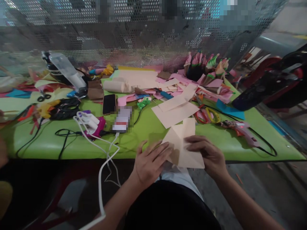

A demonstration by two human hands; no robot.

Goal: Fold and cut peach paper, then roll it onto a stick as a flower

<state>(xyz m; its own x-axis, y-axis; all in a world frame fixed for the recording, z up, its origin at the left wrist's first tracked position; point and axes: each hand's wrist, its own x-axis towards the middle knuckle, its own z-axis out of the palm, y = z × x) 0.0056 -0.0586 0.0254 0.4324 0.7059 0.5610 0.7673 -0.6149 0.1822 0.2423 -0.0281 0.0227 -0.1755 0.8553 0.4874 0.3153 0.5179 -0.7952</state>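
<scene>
A cream sheet of paper (183, 153) with a crease and a turned-over flap lies at the table's front edge, above my lap. My left hand (151, 161) rests its outstretched fingers on the sheet's left side, its thumb apart. On the right, my right hand (209, 155) pinches the sheet between fingers and thumb; part of that grip is hidden. Just beyond lie more pale paper pieces (172, 111), overlapping. Red-handled scissors (201, 115) and a yellow-handled pair (214, 115) lie right of them. A pink glue gun (247, 132) with a red light rests further right.
White cables run from a pink power adapter (98, 127) and a phone (122, 119) over the front edge. A dark phone (109, 104), black tape rolls (68, 108) and a clear bottle (68, 73) stand left. Paper flowers (206, 65) and a perforated metal panel (144, 41) are behind.
</scene>
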